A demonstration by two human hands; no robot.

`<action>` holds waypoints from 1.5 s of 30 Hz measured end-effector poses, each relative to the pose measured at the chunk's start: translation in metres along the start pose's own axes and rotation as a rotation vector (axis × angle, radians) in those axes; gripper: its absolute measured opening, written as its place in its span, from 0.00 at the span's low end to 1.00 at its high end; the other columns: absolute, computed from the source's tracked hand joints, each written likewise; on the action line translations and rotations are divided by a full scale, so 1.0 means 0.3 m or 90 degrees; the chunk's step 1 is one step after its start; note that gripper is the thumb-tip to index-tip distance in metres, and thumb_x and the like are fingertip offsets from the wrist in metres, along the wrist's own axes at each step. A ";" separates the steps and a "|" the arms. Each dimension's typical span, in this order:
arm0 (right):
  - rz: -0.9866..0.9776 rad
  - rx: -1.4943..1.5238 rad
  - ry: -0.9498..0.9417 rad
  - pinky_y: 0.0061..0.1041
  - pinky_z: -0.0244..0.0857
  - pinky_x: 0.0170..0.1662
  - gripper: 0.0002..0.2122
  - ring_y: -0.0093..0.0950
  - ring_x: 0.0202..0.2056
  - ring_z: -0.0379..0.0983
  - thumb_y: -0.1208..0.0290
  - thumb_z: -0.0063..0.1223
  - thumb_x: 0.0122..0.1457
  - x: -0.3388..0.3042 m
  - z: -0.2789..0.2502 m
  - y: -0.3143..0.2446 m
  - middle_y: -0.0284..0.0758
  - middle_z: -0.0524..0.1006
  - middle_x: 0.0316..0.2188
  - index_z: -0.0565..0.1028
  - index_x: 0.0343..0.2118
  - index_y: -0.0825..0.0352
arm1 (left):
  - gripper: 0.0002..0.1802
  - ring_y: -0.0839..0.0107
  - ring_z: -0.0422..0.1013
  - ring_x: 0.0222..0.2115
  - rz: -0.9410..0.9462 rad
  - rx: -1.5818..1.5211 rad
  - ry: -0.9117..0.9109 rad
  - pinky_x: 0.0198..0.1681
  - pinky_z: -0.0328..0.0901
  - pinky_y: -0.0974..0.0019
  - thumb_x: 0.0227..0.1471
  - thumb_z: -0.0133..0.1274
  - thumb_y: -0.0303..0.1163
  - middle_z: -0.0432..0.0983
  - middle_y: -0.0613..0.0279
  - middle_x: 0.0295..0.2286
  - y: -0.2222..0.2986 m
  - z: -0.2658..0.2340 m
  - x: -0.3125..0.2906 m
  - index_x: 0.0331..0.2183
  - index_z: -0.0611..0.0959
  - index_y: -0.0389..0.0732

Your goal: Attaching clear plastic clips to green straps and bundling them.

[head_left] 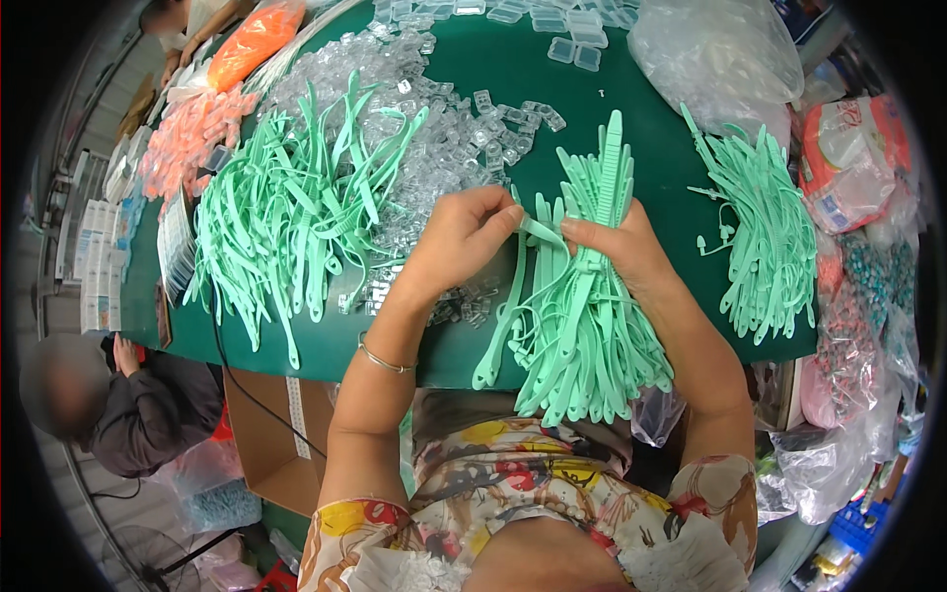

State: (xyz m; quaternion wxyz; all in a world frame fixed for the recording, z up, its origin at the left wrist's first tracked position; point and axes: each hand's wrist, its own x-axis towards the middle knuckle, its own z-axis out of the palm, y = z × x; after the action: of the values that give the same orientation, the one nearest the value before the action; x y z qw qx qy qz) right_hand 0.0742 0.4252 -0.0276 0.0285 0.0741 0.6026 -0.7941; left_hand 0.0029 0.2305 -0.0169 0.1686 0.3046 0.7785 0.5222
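A: On your green table (671, 138), why hold the mint strap bundle (597, 316) at the front edge?
B: Your right hand (631, 242)'s wrapped round it, probably so it won't splay; your left hand (459, 237)'s pinching a single strap (538, 230).

Quick tally from where I stand. Worker's hands: two, left hand (469, 229) and right hand (623, 245). Bangle (385, 364): one. Table (493, 59): one. Green straps: three bunches, being one held bunch (597, 340), one left heap (281, 202), one right heap (764, 227); strands overlap, can't count singly. Clear plastic bits (434, 148): dozens, exact number no. Flat clear cases (587, 57): over ten. Orange bag (256, 44): one. Peach-coloured pile (192, 143): one. Big clear bag (720, 59): one. Co-workers: two, upper-left person (204, 17), lower-left person (163, 409).
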 end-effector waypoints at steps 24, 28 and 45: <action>-0.074 -0.221 -0.052 0.20 0.65 0.36 0.15 0.19 0.32 0.70 0.77 0.59 0.42 0.007 0.006 0.007 0.31 0.74 0.29 0.71 0.36 0.69 | 0.10 0.85 0.59 0.19 -0.094 -0.289 0.075 0.20 0.53 0.77 0.52 0.49 0.32 0.67 0.72 0.17 -0.004 0.051 0.006 0.24 0.77 0.35; -0.038 -0.132 -0.041 0.20 0.65 0.34 0.14 0.19 0.29 0.70 0.77 0.59 0.43 0.000 0.006 -0.006 0.31 0.74 0.28 0.71 0.35 0.69 | 0.10 0.85 0.57 0.17 -0.035 -0.098 0.105 0.19 0.52 0.77 0.52 0.50 0.32 0.66 0.73 0.16 -0.015 0.061 0.007 0.26 0.77 0.34; 0.030 -0.008 -0.062 0.22 0.64 0.35 0.17 0.24 0.29 0.72 0.73 0.59 0.43 0.003 -0.004 -0.026 0.36 0.73 0.28 0.70 0.36 0.71 | 0.09 0.63 0.69 0.27 0.175 0.456 0.100 0.30 0.63 0.64 0.36 0.58 0.25 0.73 0.61 0.28 -0.045 -0.008 -0.008 0.27 0.79 0.41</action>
State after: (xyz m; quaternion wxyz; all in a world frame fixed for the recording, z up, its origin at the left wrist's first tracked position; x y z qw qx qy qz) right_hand 0.0723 0.4286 -0.0207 0.0769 0.0492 0.6035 -0.7921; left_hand -0.0006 0.2236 -0.0285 -0.0801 0.4048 0.8740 0.2566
